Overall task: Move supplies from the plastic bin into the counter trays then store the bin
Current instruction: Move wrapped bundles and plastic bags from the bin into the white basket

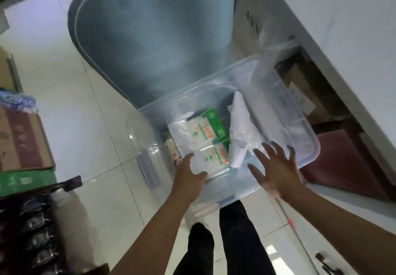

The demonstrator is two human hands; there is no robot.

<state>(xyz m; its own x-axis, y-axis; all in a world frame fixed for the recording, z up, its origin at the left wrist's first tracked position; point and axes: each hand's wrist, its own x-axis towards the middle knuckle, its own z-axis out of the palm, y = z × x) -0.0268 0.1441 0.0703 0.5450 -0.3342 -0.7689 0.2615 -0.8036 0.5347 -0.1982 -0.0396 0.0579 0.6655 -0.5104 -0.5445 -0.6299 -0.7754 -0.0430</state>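
A clear plastic bin (285, 95) sits on the tiled floor in front of my legs. Inside lie white packets with green and orange print (205, 133), a green box (216, 122) and a rolled white bundle (242, 133). My left hand (188, 180) reaches over the bin's near edge, fingers spread and slightly bent, touching a white packet. My right hand (276, 172) hovers over the near right part of the bin with fingers spread wide, holding nothing.
The bin's blue-grey lid (150, 39) leans behind the bin. A white counter (342, 28) runs along the right, with boxes (310, 86) in its open lower shelf. Cardboard boxes (23, 137) and dark wrapped packs (27, 232) stand at the left.
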